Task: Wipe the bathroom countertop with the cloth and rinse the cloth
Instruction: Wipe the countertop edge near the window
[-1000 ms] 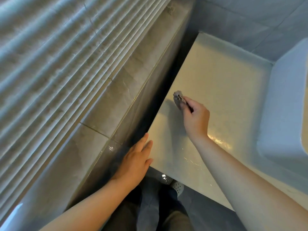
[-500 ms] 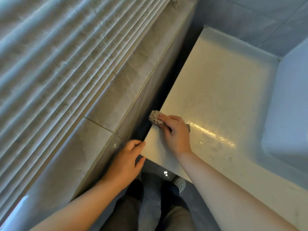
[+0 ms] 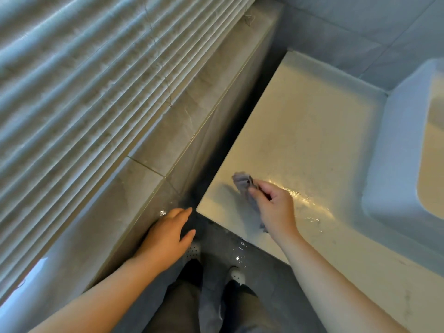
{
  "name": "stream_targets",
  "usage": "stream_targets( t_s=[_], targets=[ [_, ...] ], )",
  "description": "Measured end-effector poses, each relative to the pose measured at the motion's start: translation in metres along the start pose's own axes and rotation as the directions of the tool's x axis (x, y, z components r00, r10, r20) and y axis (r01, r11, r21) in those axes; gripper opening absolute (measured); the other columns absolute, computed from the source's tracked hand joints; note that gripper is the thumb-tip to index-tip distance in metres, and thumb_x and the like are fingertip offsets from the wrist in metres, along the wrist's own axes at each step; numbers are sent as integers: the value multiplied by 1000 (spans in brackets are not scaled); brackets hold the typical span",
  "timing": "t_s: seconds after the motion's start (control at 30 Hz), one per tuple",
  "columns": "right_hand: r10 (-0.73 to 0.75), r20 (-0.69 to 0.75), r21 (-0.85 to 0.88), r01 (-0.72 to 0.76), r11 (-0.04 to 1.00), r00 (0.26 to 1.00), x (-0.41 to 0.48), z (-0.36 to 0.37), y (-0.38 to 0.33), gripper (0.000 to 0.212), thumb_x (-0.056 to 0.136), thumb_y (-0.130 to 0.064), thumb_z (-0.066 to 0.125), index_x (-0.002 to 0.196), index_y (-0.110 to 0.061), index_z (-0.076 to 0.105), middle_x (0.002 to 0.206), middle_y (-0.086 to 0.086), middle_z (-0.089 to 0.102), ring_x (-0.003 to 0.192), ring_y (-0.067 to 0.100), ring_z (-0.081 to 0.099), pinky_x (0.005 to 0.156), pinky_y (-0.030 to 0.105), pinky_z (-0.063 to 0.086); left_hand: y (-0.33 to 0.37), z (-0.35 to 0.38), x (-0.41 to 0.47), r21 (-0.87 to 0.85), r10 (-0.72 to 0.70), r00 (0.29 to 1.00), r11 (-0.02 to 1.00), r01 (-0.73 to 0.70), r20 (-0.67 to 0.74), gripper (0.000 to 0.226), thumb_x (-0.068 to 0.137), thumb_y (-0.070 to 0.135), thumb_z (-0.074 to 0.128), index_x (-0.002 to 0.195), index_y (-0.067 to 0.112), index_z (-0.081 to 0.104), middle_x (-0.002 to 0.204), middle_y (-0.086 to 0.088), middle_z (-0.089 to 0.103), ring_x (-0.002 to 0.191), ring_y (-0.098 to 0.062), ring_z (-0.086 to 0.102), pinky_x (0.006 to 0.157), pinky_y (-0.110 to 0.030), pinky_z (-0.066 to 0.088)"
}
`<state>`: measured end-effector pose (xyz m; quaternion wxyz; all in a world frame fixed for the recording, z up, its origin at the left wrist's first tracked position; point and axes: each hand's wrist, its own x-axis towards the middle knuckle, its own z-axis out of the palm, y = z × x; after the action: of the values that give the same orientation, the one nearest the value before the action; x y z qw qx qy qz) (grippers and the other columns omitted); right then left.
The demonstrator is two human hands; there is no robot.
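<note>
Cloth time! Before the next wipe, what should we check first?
1. Cloth held in the right hand: ok.
2. Cloth spread flat for wiping: not ok, it is bunched and hanging.
3. Countertop free of things in the way: ok.
4. Wet streaks near the front edge wiped off: not ok.
5. Left hand off the countertop, by the tiled ledge: ok.
6. Cloth clean enough: cannot tell.

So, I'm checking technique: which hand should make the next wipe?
Right. The right hand already grips the cloth on the countertop; the left hand is empty, beside the tiled ledge.
</note>
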<state>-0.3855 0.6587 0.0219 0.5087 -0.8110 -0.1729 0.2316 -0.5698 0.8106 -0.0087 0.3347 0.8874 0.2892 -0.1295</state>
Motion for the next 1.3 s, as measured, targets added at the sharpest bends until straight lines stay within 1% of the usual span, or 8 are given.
stream_targets(
  t_s=[0.1, 0.23, 0.43, 0.63, 0.83, 0.93, 1.07, 1.3],
  targets=[
    [-66, -210, -37, 60, 998, 975, 14, -37, 9, 25, 91, -14, 61, 111, -27, 69, 97, -15, 70, 80, 1, 63, 68, 17, 51, 14, 9, -4, -19, 48, 997, 999, -49, -68, 60, 93, 33, 53, 147, 19, 31, 151, 7, 27, 133, -13, 35, 108, -21, 29],
    [-143, -298, -180, 91, 979, 944, 33, -71, 40, 25, 90, -10, 59, 108, -20, 73, 87, -17, 67, 77, -5, 58, 71, 16, 45, 41, 31, -11, 73, 99, 986, 993, -90, -133, 65, 93, 33, 53, 149, 16, 25, 157, 6, 13, 142, -13, 18, 116, -26, 20],
    [-244, -259, -355, 142, 924, 935, 48, -54, 84, 23, 89, -7, 59, 108, -9, 71, 89, 9, 70, 89, 28, 60, 74, 19, 34, 56, 57, -14, 189, 76, 995, 980, -62, -68, 73, 94, 38, 50, 151, 16, 9, 159, 2, -10, 145, -15, -14, 115, -26, 0],
    [-315, -101, -356, 261, 897, 944, 27, -10, 70, 26, 86, -2, 62, 108, -11, 72, 94, 10, 69, 95, 23, 55, 75, 8, 27, 52, 48, -10, 224, 61, 998, 973, -56, -16, 72, 94, 39, 48, 152, 21, 9, 156, 8, -15, 143, -9, -15, 118, -31, 11],
    [-216, 68, -237, 226, 945, 974, -2, 6, 57, 26, 89, -11, 62, 112, -18, 71, 100, -1, 70, 95, 12, 58, 75, 0, 31, 53, 41, -11, 245, 52, 998, 968, -58, 30, 74, 93, 39, 49, 152, 22, 9, 159, 7, -12, 146, -12, -11, 119, -33, 14],
    [-139, -88, -79, 132, 988, 986, -10, -21, 48, 26, 89, -12, 63, 114, -17, 70, 102, -12, 68, 93, 4, 63, 76, 2, 40, 52, 39, -11, 266, 59, 996, 961, -74, 63, 75, 94, 41, 48, 152, 21, 6, 158, 6, -15, 145, -13, -12, 119, -31, 11],
    [-159, -363, -164, 105, 981, 918, -13, -80, 64, 27, 91, -16, 61, 117, -16, 68, 107, -7, 68, 97, 5, 62, 83, 9, 41, 51, 38, -11, 307, 65, 994, 948, -88, 84, 77, 93, 42, 48, 152, 20, 3, 158, 4, -16, 145, -15, -12, 120, -34, 9],
    [-24, -600, -197, -119, 973, 800, 4, -127, 107, 25, 92, -16, 56, 113, -19, 71, 85, -5, 64, 76, 12, 55, 66, 21, 36, 49, 41, -11, 363, 80, 994, 926, -101, 72, 81, 91, 46, 49, 152, 21, 2, 159, 1, -15, 146, -17, -13, 118, -38, -3]
  ],
)
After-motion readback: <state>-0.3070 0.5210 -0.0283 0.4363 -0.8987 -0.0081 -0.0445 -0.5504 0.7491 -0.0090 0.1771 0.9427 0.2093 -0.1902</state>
